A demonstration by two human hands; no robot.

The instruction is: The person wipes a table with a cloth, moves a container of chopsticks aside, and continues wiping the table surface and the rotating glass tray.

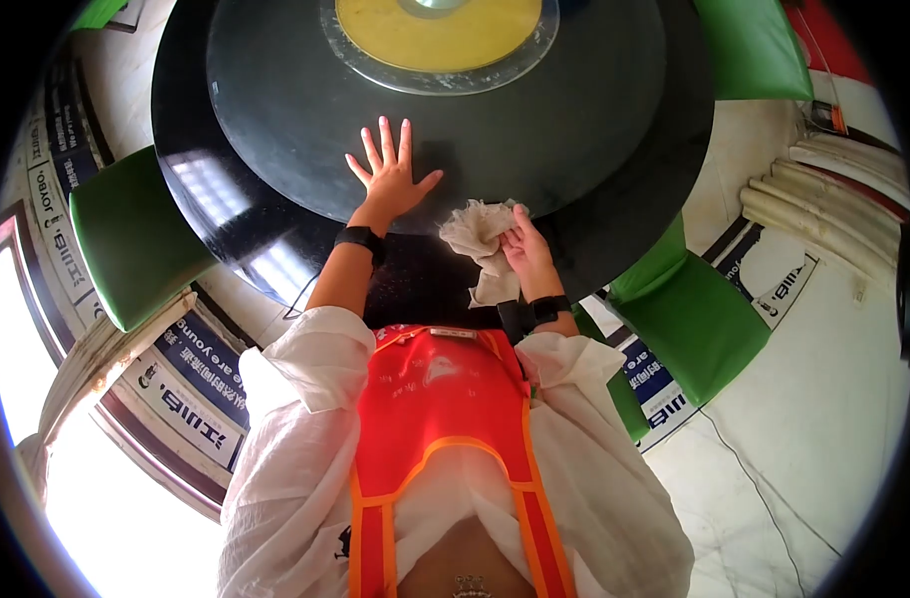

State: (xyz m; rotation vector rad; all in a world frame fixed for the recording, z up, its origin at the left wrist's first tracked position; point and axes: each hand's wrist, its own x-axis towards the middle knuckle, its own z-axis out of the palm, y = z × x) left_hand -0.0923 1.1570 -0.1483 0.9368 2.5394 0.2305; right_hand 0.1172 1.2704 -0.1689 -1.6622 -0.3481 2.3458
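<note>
My left hand [390, 179] lies flat, fingers spread, on the near edge of a large black turntable [275, 110] that sits on a round black table [201, 189]. My right hand [526, 251] grips a crumpled white cloth [478, 231] and presses it against the table's near rim, just below the turntable's edge. Both wrists wear black bands. A smaller glass disc with a yellow centre [440, 35] rests in the middle of the turntable.
Green chairs stand around the table: one at the left [131, 239], one at the right [699, 319], one at the far right [754, 45]. My white sleeves and orange vest fill the bottom. A bright window is at the left, and white tiled floor at the right.
</note>
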